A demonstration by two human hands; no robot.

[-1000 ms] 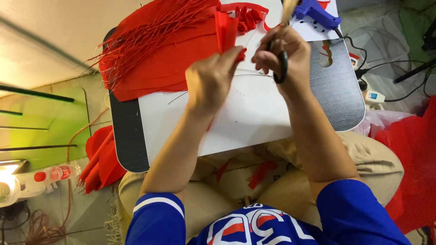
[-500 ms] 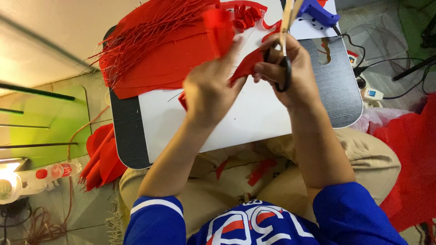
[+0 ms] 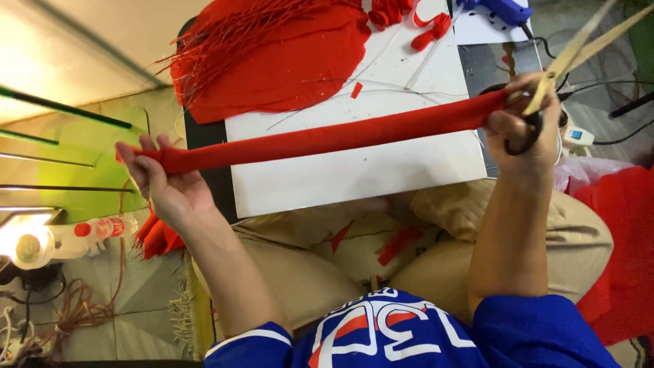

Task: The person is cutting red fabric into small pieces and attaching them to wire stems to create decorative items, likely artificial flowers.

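The hands have moved far apart since a moment ago, so the red fabric strip (image 3: 327,136) now stretches taut above the white board (image 3: 354,170), the left hand (image 3: 163,178) pinching one end and the right hand (image 3: 521,126) gripping the other (scissors (image 3: 545,82) included).

Matt red cloth strip (image 3: 327,138), smooth white paper sheet (image 3: 368,170), scissors (image 3: 545,82) with glossy black plastic handles.

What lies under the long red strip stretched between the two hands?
Under the red strip lies a white board, with a thin clear stick and red cloth beyond it. The strip hides a band of board; the left hand and right hand cover its ends.
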